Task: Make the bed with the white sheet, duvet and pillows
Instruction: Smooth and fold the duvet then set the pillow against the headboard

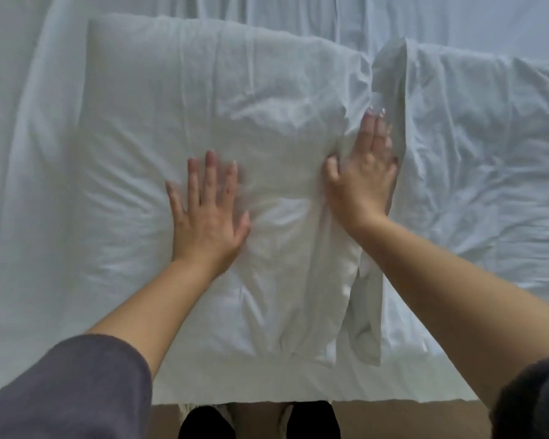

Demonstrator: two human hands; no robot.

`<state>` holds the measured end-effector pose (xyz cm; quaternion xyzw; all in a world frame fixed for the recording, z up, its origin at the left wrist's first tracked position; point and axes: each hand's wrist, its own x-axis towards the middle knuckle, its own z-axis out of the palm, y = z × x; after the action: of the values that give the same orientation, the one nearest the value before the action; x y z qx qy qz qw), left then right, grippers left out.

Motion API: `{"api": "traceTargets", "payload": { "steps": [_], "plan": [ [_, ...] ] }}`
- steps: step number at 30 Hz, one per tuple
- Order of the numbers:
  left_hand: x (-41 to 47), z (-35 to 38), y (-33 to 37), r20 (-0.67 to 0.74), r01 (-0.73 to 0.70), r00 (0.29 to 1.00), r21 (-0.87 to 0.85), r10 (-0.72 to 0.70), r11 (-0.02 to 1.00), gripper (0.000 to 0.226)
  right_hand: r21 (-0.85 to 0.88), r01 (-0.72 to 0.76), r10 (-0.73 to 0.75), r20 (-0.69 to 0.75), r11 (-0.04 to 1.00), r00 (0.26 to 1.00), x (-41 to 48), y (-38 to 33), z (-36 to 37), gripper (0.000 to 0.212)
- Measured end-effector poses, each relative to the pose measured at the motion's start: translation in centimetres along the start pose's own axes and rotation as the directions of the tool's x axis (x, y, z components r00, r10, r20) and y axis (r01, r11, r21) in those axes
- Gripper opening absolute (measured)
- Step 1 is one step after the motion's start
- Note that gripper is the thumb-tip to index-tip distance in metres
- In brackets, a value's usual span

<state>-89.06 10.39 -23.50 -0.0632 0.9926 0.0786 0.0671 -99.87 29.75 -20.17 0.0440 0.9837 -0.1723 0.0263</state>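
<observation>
A white pillow [203, 99] lies flat on the bed in front of me, its case creased. My left hand [208, 213] rests palm down on its middle, fingers spread. My right hand [363, 172] lies flat along the pillow's right edge, fingers straight, pressed into the gap beside a second white pillow [476, 147] to the right. Neither hand holds anything. A white sheet [29, 137] covers the mattress under both pillows. A loose flap of pillowcase [366, 327] hangs at the near right corner.
The sheet's near edge [251, 399] ends just above a brown floor [393, 419]. My dark-clad legs [260, 421] stand against the bed. More white fabric [298, 11] lies in folds beyond the pillows.
</observation>
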Motion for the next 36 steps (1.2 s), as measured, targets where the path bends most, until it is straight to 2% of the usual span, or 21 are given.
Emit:
{"api": "traceTargets", "payload": {
  "steps": [2, 4, 5, 8, 12, 15, 20, 24, 26, 28, 30, 32, 36],
  "plan": [
    [5.1, -2.1, 0.9, -0.085, -0.016, 0.996, -0.004, 0.015, 1.0, 0.075, -0.102, 0.181, -0.187, -0.046, 0.978, 0.981, 2.5, -2.0, -0.4, 0.078],
    [10.2, -3.1, 1.6, -0.105, -0.051, 0.993, 0.03, 0.054, 0.998, 0.072, -0.245, 0.338, -0.34, 0.034, 0.909, 0.94, 4.8, -3.2, 1.0, 0.073],
    [12.3, -3.0, 1.6, -0.095, -0.067, 0.993, 0.064, 0.073, 0.996, 0.07, -0.29, 0.382, -0.37, 0.097, 0.878, 0.924, 5.8, -3.3, 2.2, 0.072],
    [16.1, -0.7, -0.1, -0.052, -0.091, 0.993, 0.203, 0.104, 0.975, 0.067, -0.295, 0.364, -0.311, 0.211, 0.883, 0.927, 7.9, -1.7, 6.9, 0.077],
    [16.8, 5.1, -1.9, -0.068, -0.086, 0.991, 0.308, 0.112, 0.947, 0.068, -0.313, 0.359, -0.314, 0.184, 0.879, 0.931, 8.4, 0.4, 13.1, 0.078],
    [17.6, 8.0, -1.9, -0.082, -0.076, 0.991, 0.313, 0.107, 0.947, 0.069, -0.329, 0.357, -0.324, 0.153, 0.874, 0.934, 9.2, 1.3, 15.4, 0.078],
    [16.5, 7.3, -1.9, -0.018, -0.087, 0.995, 0.261, 0.094, 0.961, 0.072, -0.359, 0.347, -0.272, 0.244, 0.866, 0.931, 9.0, 0.9, 14.5, 0.074],
    [9.1, 4.8, -5.3, 0.041, 0.047, 0.997, 0.271, -0.061, 0.961, 0.072, -0.326, 0.256, -0.175, 0.26, 0.91, 0.95, 6.4, -1.4, 11.2, 0.072],
    [4.5, 4.0, -7.7, 0.035, 0.126, 0.99, 0.251, -0.139, 0.96, 0.07, -0.228, 0.295, -0.235, 0.256, 0.928, 0.938, 2.7, -3.0, 10.1, 0.071],
    [0.7, 3.8, -9.9, 0.031, 0.167, 0.984, 0.188, -0.176, 0.968, 0.071, -0.166, 0.405, -0.348, 0.291, 0.899, 0.891, -2.0, -3.9, 10.2, 0.07],
    [-1.8, 4.3, -11.8, 0.038, 0.197, 0.978, 0.168, -0.206, 0.966, 0.073, -0.204, 0.461, -0.372, 0.358, 0.864, 0.856, -4.6, -4.1, 11.7, 0.071],
    [-2.4, 5.3, -13.3, 0.05, 0.255, 0.963, 0.149, -0.265, 0.955, 0.078, -0.271, 0.449, -0.337, 0.373, 0.852, 0.864, -4.3, -4.1, 14.1, 0.072],
    [-0.3, 5.5, -14.7, 0.039, 0.393, 0.919, -0.03, -0.392, 0.919, 0.094, -0.337, 0.471, -0.313, 0.427, 0.816, 0.848, -2.8, -4.4, 15.9, 0.073]
  ]
}}
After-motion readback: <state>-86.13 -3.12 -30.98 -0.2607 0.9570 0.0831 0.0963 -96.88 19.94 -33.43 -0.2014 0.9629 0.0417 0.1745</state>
